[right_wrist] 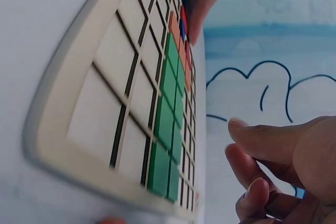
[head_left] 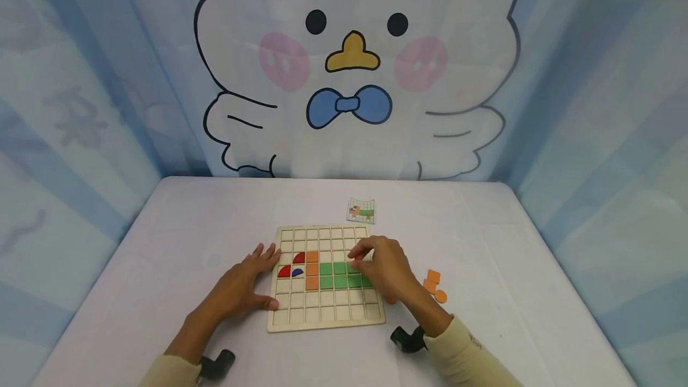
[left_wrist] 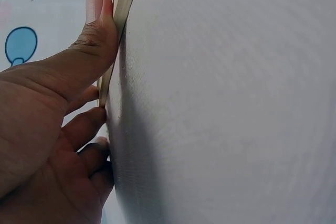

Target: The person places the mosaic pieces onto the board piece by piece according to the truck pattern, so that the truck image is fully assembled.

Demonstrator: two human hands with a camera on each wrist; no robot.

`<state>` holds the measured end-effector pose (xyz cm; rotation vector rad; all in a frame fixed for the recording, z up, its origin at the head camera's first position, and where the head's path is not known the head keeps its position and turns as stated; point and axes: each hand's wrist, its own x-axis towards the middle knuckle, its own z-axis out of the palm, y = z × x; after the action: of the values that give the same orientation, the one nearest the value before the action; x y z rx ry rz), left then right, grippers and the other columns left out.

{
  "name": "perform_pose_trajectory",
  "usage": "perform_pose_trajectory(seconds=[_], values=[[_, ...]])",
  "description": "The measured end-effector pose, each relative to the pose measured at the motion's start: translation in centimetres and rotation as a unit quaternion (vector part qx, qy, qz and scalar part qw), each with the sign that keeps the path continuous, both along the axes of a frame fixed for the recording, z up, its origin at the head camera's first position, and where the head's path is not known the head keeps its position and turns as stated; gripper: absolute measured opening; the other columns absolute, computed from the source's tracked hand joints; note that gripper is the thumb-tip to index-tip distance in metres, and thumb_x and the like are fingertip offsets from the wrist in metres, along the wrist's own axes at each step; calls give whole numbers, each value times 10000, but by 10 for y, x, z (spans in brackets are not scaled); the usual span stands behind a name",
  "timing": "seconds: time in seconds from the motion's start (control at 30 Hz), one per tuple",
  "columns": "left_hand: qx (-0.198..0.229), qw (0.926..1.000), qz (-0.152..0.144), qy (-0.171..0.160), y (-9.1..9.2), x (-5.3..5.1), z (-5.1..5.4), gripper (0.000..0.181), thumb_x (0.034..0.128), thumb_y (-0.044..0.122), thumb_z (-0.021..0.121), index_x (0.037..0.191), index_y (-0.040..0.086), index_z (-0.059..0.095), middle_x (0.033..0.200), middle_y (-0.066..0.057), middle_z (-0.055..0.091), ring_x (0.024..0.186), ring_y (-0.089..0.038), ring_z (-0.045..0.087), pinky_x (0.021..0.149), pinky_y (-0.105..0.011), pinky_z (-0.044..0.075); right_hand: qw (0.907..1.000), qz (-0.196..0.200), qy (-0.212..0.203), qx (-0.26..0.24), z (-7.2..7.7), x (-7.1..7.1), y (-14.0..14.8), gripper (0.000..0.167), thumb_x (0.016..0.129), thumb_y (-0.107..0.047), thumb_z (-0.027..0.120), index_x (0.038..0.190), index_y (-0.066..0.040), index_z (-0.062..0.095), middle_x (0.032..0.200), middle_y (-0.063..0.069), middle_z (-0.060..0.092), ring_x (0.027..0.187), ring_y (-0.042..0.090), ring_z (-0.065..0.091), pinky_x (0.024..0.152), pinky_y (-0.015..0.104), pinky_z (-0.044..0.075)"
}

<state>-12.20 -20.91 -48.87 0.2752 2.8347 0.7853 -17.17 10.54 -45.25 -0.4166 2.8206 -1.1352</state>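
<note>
A square wooden grid board (head_left: 326,314) lies on the table. My left hand (head_left: 244,285) rests along its left side, fingers spread and thumb at the edge; in the left wrist view the thumb (left_wrist: 94,35) touches the board's rim. Green square tiles (head_left: 340,281) and orange square tiles (head_left: 312,282) sit in the grid. To their left are red quarter-round pieces (head_left: 299,257) and a blue half-round piece (head_left: 297,272). My right hand (head_left: 384,264) hovers over the board's right part, thumb and forefinger pinching a small red piece (head_left: 357,257), mostly hidden by the fingers.
A small picture card (head_left: 361,211) lies behind the board. Loose orange pieces (head_left: 433,277), square and round, lie to the right, with another orange piece (head_left: 390,300) by the board's right edge. A patterned curtain (head_left: 349,148) hangs behind the table (head_left: 467,226).
</note>
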Motion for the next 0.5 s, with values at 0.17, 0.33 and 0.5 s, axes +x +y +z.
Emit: perform_pose_trajectory(seconds=[0.17, 0.33, 0.5], values=[[23, 10000, 0, 2, 0, 0, -1, 1124, 708, 437, 959, 1648, 161, 409, 1746, -97, 307, 1642, -425, 203, 1249, -714, 288, 9993, -318, 33, 213, -3, 0, 19, 115, 874, -117, 867, 927, -208, 820, 849, -105, 727, 726, 140, 527, 621, 268, 411], [48, 10000, 19, -9, 0, 0, -1, 1135, 700, 440, 959, 1648, 157, 404, 1746, -100, 303, 1643, -426, 196, 1252, -715, 279, 9978, -506, 117, 402, -5, 0, 38, 126, 854, -123, 889, 922, -208, 824, 839, -98, 738, 749, 136, 540, 664, 272, 427], [20, 10000, 27, -18, 1, -1, -1, 1133, 704, 431, 960, 1650, 158, 399, 1748, -96, 295, 1646, -423, 189, 1253, -716, 275, 9961, -717, 15, 519, -7, 0, 57, 126, 854, -125, 887, 941, -196, 829, 843, -79, 742, 741, 145, 539, 677, 281, 438]])
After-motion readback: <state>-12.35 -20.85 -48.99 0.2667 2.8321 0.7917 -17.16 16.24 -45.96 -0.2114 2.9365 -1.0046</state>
